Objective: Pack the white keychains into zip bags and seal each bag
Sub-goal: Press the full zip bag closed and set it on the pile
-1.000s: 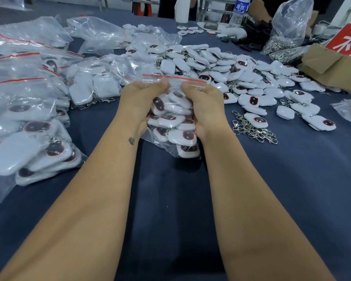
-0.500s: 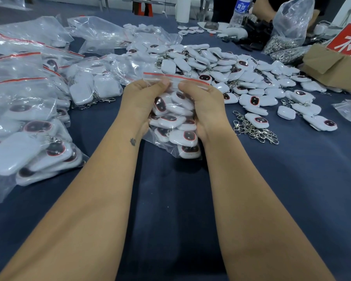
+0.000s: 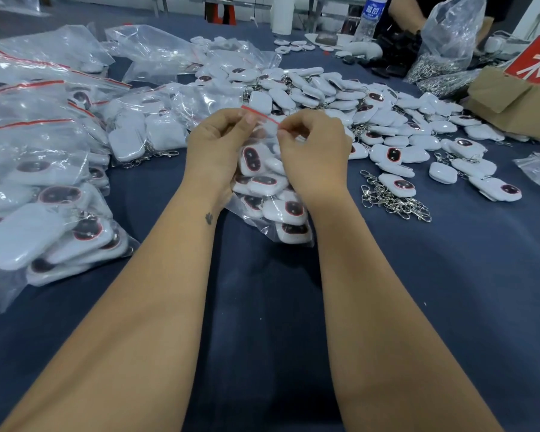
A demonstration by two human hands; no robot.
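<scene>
A clear zip bag [image 3: 270, 194] stuffed with white keychains stands on the dark blue table [image 3: 449, 275] at the centre. Its red zip strip [image 3: 264, 116] runs across the top between my hands. My left hand [image 3: 219, 145] pinches the strip's left part with thumb and fingers. My right hand [image 3: 315, 151] pinches the strip's right end. A large heap of loose white keychains [image 3: 371, 120] lies just behind and to the right of the bag.
Filled, sealed zip bags [image 3: 44, 169] are piled along the left side. Loose metal clips [image 3: 393, 198] lie right of my right wrist. Another person [image 3: 409, 17] with a plastic bag [image 3: 452, 29], a water bottle [image 3: 370, 15] and a cardboard box [image 3: 512, 98] are at the far right.
Both hands rose from squeezing the sides of the bag to its top. They now pinch the red zip strip, which has tilted down toward the right.
</scene>
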